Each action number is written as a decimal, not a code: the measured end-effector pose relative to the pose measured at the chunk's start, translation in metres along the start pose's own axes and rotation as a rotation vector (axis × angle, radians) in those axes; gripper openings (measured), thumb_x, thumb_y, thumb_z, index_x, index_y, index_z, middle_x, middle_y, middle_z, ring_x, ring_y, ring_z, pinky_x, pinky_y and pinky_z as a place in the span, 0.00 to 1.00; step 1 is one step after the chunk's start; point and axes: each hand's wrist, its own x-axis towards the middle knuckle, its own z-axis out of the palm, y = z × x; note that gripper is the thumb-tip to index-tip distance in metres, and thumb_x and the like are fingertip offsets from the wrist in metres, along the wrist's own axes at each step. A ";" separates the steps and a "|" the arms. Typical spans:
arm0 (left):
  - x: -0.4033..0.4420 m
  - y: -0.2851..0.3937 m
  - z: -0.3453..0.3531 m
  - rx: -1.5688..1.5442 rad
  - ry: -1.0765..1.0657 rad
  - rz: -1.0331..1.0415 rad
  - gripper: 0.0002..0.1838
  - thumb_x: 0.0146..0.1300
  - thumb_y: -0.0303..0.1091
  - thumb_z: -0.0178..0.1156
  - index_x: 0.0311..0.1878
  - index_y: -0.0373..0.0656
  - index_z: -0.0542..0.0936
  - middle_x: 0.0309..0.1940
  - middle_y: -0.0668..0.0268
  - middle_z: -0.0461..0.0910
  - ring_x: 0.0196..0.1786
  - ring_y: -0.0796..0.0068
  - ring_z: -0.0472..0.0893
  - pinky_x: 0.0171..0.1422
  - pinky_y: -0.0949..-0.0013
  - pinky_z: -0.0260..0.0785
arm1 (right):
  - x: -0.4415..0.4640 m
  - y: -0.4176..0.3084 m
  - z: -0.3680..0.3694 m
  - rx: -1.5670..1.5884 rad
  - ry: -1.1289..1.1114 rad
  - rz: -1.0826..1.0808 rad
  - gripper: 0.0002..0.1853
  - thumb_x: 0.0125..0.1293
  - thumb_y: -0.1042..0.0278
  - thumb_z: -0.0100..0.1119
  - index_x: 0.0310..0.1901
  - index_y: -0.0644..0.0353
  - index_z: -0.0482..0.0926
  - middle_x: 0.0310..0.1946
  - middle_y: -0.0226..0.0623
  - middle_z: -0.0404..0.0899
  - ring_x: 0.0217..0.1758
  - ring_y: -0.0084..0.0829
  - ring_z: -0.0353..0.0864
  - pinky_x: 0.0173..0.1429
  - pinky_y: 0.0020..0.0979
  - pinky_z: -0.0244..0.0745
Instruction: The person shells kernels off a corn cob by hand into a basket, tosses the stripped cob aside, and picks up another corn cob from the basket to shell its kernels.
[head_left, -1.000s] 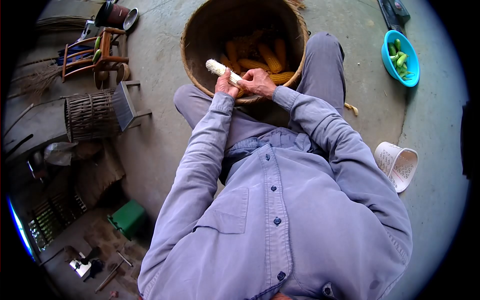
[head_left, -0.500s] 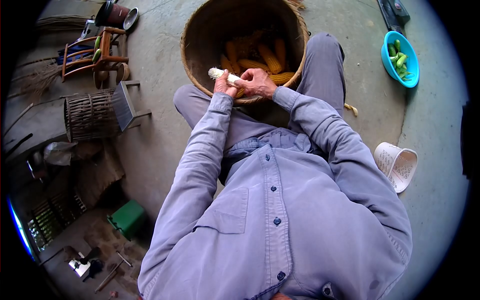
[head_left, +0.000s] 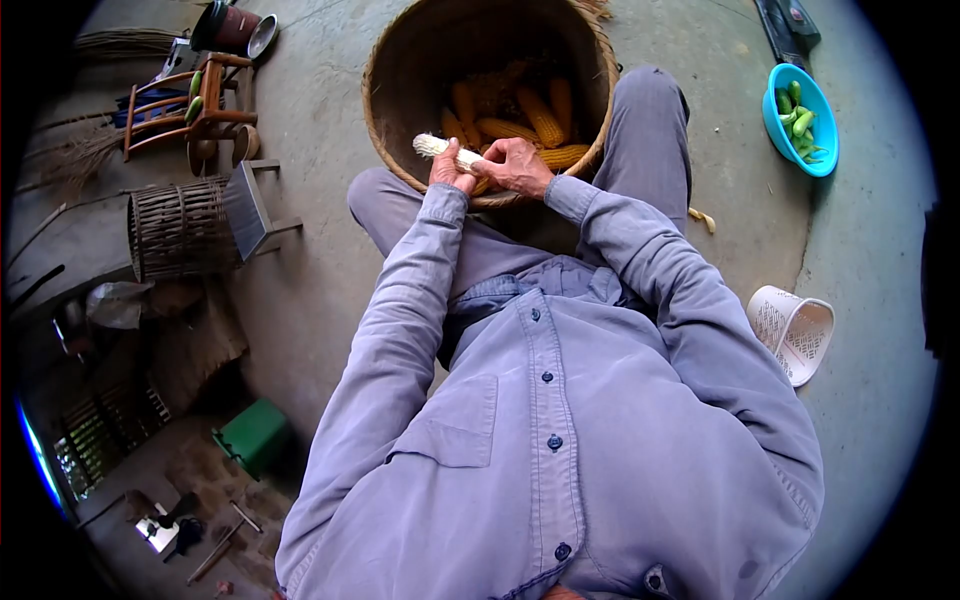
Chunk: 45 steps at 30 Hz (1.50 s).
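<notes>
A pale, stripped corn cob lies across both hands over the near rim of a large round basket. My left hand is wrapped round its middle, the thumb on top. At the cob's right end, my right hand grips it with bent fingers, which hide that end. Several ears of yellow corn rest inside the basket, just beyond the hands, with loose bits among them.
On the right stand a turquoise basin of green vegetables and a white perforated basket. To the left are a wooden chair, a wicker basket, a small stool and a green bin.
The cob's free end has dropped slightly and tilts less steeply than a second ago. Both hands have kept hold of it and shifted only a little.
</notes>
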 end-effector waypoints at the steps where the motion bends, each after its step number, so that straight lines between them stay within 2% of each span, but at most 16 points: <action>1: -0.001 -0.001 0.001 0.015 0.003 0.018 0.14 0.68 0.33 0.60 0.54 0.45 0.73 0.46 0.61 0.76 0.52 0.59 0.76 0.60 0.46 0.70 | 0.000 0.001 0.000 -0.031 0.002 -0.032 0.15 0.66 0.62 0.60 0.38 0.69 0.82 0.24 0.38 0.83 0.24 0.24 0.82 0.33 0.27 0.78; 4: 0.003 -0.002 -0.003 0.039 0.006 0.040 0.14 0.68 0.33 0.61 0.54 0.45 0.73 0.45 0.62 0.77 0.52 0.58 0.77 0.60 0.45 0.70 | 0.002 0.008 0.002 -0.018 -0.023 0.047 0.18 0.63 0.56 0.61 0.34 0.67 0.85 0.26 0.45 0.84 0.28 0.34 0.84 0.39 0.34 0.79; 7: -0.007 -0.003 0.005 0.054 0.018 0.052 0.14 0.67 0.32 0.62 0.53 0.45 0.73 0.44 0.62 0.77 0.51 0.58 0.77 0.60 0.45 0.69 | 0.009 0.019 0.002 0.004 0.039 -0.019 0.18 0.63 0.56 0.61 0.34 0.66 0.85 0.25 0.45 0.83 0.29 0.35 0.84 0.40 0.34 0.79; 10: -0.008 -0.004 0.006 0.026 0.024 0.050 0.14 0.67 0.32 0.62 0.53 0.46 0.74 0.43 0.62 0.77 0.51 0.58 0.77 0.59 0.45 0.70 | 0.007 0.011 0.001 0.099 0.040 0.071 0.18 0.62 0.55 0.61 0.33 0.67 0.85 0.24 0.44 0.84 0.29 0.33 0.84 0.39 0.34 0.79; 13: -0.004 -0.004 0.002 0.047 0.009 0.084 0.14 0.66 0.32 0.64 0.52 0.46 0.74 0.43 0.62 0.77 0.50 0.58 0.78 0.59 0.45 0.71 | -0.002 -0.012 -0.004 0.022 0.000 0.154 0.18 0.62 0.56 0.61 0.32 0.68 0.85 0.23 0.43 0.84 0.28 0.31 0.85 0.38 0.33 0.79; 16: 0.005 -0.005 -0.003 0.045 -0.018 0.063 0.15 0.65 0.31 0.65 0.52 0.46 0.74 0.43 0.62 0.77 0.50 0.58 0.78 0.58 0.44 0.71 | 0.000 0.000 0.000 -0.006 -0.006 0.071 0.19 0.62 0.57 0.61 0.32 0.69 0.84 0.22 0.43 0.84 0.26 0.29 0.84 0.36 0.32 0.79; 20: 0.007 -0.003 -0.006 0.050 -0.041 0.041 0.16 0.64 0.32 0.66 0.52 0.46 0.74 0.42 0.62 0.77 0.50 0.57 0.78 0.58 0.43 0.72 | 0.006 0.010 0.000 0.220 -0.005 0.203 0.19 0.64 0.56 0.60 0.31 0.69 0.84 0.21 0.42 0.83 0.25 0.30 0.85 0.34 0.32 0.80; 23: 0.007 -0.002 -0.003 0.010 -0.005 0.006 0.16 0.64 0.35 0.66 0.52 0.46 0.74 0.42 0.61 0.78 0.49 0.55 0.79 0.58 0.42 0.72 | 0.005 0.003 -0.001 0.149 0.040 0.194 0.19 0.64 0.55 0.61 0.34 0.69 0.83 0.24 0.43 0.84 0.26 0.32 0.85 0.35 0.33 0.80; 26: 0.004 -0.001 -0.003 0.059 0.009 0.009 0.21 0.61 0.36 0.69 0.54 0.45 0.73 0.41 0.62 0.78 0.47 0.56 0.78 0.54 0.44 0.74 | 0.000 -0.013 -0.002 0.248 0.064 0.158 0.19 0.63 0.54 0.64 0.38 0.68 0.82 0.29 0.44 0.84 0.27 0.34 0.85 0.39 0.33 0.80; 29: 0.020 0.006 -0.012 -0.002 0.017 -0.158 0.16 0.64 0.38 0.66 0.51 0.46 0.73 0.43 0.59 0.78 0.47 0.53 0.80 0.56 0.43 0.74 | -0.002 0.002 0.005 -0.005 -0.002 -0.128 0.16 0.64 0.61 0.66 0.44 0.67 0.80 0.33 0.38 0.83 0.31 0.25 0.83 0.35 0.26 0.80; 30: -0.018 0.004 0.014 -0.002 0.065 -0.157 0.16 0.65 0.38 0.64 0.52 0.44 0.73 0.45 0.57 0.79 0.48 0.52 0.79 0.56 0.44 0.74 | -0.004 -0.001 0.002 -0.101 0.032 -0.245 0.12 0.63 0.66 0.66 0.41 0.68 0.80 0.32 0.38 0.83 0.30 0.25 0.83 0.37 0.25 0.80; 33: 0.012 0.006 -0.008 0.035 0.053 -0.083 0.19 0.63 0.38 0.67 0.53 0.45 0.73 0.44 0.60 0.78 0.47 0.54 0.79 0.52 0.41 0.74 | -0.007 -0.007 -0.001 0.113 -0.074 -0.076 0.11 0.64 0.68 0.63 0.41 0.69 0.81 0.31 0.38 0.84 0.30 0.25 0.84 0.37 0.25 0.80; 36: 0.017 0.005 -0.013 0.028 0.022 -0.076 0.16 0.66 0.38 0.63 0.52 0.43 0.73 0.46 0.56 0.78 0.50 0.50 0.79 0.56 0.41 0.73 | 0.002 0.004 0.001 0.192 -0.080 -0.016 0.15 0.64 0.63 0.62 0.42 0.69 0.81 0.31 0.43 0.84 0.30 0.29 0.86 0.37 0.28 0.81; 39: 0.017 0.005 -0.012 0.017 0.006 -0.090 0.15 0.66 0.37 0.64 0.51 0.44 0.72 0.45 0.56 0.78 0.51 0.50 0.79 0.56 0.40 0.73 | 0.002 0.004 0.002 0.249 -0.062 0.002 0.15 0.65 0.62 0.61 0.42 0.69 0.82 0.30 0.43 0.85 0.30 0.29 0.86 0.37 0.29 0.81; 42: 0.021 0.000 -0.013 0.050 0.051 -0.006 0.16 0.66 0.37 0.64 0.51 0.44 0.72 0.45 0.56 0.78 0.51 0.50 0.79 0.57 0.40 0.73 | -0.006 -0.008 0.004 0.204 0.031 0.003 0.12 0.68 0.67 0.59 0.43 0.70 0.81 0.30 0.39 0.84 0.30 0.24 0.84 0.35 0.26 0.81; 45: 0.037 0.001 -0.023 0.022 0.031 -0.033 0.15 0.65 0.37 0.64 0.51 0.45 0.73 0.45 0.59 0.78 0.48 0.53 0.80 0.55 0.41 0.74 | -0.006 -0.005 0.003 -0.065 -0.026 -0.132 0.13 0.68 0.65 0.60 0.42 0.70 0.81 0.30 0.39 0.84 0.30 0.23 0.84 0.34 0.27 0.81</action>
